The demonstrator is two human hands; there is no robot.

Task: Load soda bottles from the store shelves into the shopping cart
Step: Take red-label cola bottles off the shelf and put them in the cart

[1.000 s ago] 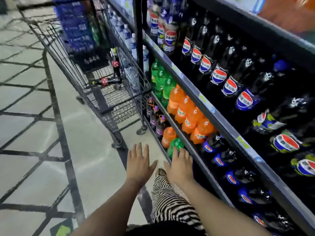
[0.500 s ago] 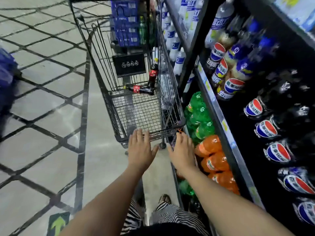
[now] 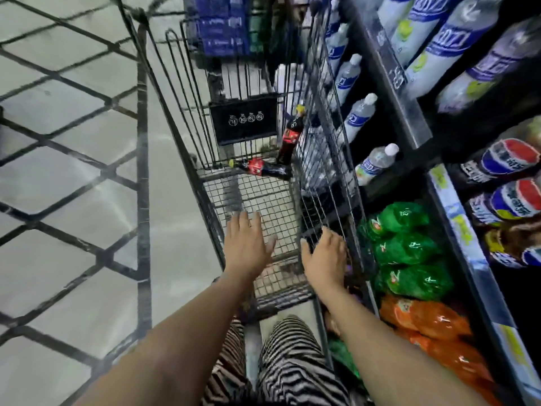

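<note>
Left grip [image 3: 248,244] spread, right grip [image 3: 325,256] seemingly curled on cart [image 3: 263,200] rim; inside: upright cola bottle [image 3: 290,137], flat cola bottle [image 3: 265,168].

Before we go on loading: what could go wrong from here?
The upright cola bottle stands by the cart's right wall and may topple onto the lying cola bottle if jolted. The right hand is at the cart's corner, close to the green bottles; it might get pinched.
</note>
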